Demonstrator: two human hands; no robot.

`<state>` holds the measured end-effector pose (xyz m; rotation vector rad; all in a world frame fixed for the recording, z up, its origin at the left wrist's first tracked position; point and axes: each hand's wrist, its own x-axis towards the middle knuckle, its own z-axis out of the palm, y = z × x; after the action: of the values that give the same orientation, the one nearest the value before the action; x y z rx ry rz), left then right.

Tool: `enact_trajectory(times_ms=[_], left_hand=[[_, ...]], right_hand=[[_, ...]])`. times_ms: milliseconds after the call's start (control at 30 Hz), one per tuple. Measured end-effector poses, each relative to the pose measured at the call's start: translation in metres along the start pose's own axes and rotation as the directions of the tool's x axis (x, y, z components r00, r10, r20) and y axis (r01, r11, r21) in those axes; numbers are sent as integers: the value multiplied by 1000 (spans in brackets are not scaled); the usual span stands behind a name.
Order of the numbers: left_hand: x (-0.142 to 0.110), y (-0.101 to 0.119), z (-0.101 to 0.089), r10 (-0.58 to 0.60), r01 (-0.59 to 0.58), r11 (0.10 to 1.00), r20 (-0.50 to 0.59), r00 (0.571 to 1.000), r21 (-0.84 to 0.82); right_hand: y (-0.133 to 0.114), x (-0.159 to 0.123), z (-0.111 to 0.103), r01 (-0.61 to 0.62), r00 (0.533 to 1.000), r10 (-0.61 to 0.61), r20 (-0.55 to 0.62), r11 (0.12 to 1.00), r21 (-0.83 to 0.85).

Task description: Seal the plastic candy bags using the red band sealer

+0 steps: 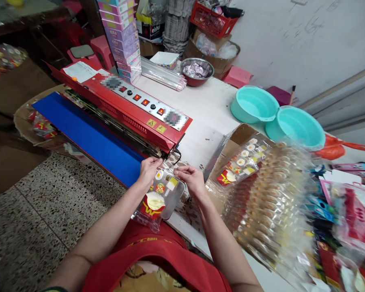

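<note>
Between my two hands hangs a clear plastic bag [159,189] with small food-shaped pieces inside: a fries carton, an egg, a popsicle and a pizza-like disc. My left hand [150,172] pinches its upper left edge, close to the end of the red sealing machine [134,101]. At the upper right corner, my right hand [192,178] pinches the same bag. The machine's blue conveyor belt [88,132] runs away to the left of my left hand. A cardboard box [220,162] right of my right hand holds a row of similar filled bags [267,194].
Two turquoise basins [254,104] stand behind the box. A metal bowl of small packets [197,72], clear plastic sleeves [164,74] and a stack of boxes [121,44] are at the back. Assorted packages [353,207] lie far right. An open carton [27,117] sits beyond the belt.
</note>
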<state>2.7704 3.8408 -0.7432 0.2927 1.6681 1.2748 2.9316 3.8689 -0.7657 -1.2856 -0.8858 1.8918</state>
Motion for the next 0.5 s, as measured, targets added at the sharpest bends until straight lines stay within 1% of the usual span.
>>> enact_trajectory(times_ms=[100, 200, 267, 333, 400, 433, 467, 500], left_hand=[[13, 5, -6, -83, 82, 996, 43, 996, 29], [22, 14, -20, -161, 155, 985, 91, 983, 71], [25, 18, -30, -181, 173, 981, 91, 979, 92], [28, 21, -39, -170, 163, 982, 70, 983, 99], [33, 24, -46, -130, 126, 987, 34, 991, 95], [36, 27, -50, -101, 100, 991, 10, 995, 95], [39, 31, -54, -63, 65, 993, -19, 998, 97], [42, 35, -58, -23, 30, 994, -60, 998, 106]], right_hand=[[5, 14, 4, -9, 999, 12, -41, 997, 81], [12, 32, 11, -28, 996, 40, -83, 991, 131], [17, 44, 22, -38, 994, 54, -99, 988, 152], [21, 52, 35, -30, 992, 49, -113, 986, 165], [21, 52, 44, 37, 989, -14, -145, 987, 156], [20, 51, 43, 107, 979, -84, -187, 987, 120], [17, 48, 38, 194, 952, -176, -251, 980, 50], [13, 46, 28, 282, 900, -284, -330, 958, -56]])
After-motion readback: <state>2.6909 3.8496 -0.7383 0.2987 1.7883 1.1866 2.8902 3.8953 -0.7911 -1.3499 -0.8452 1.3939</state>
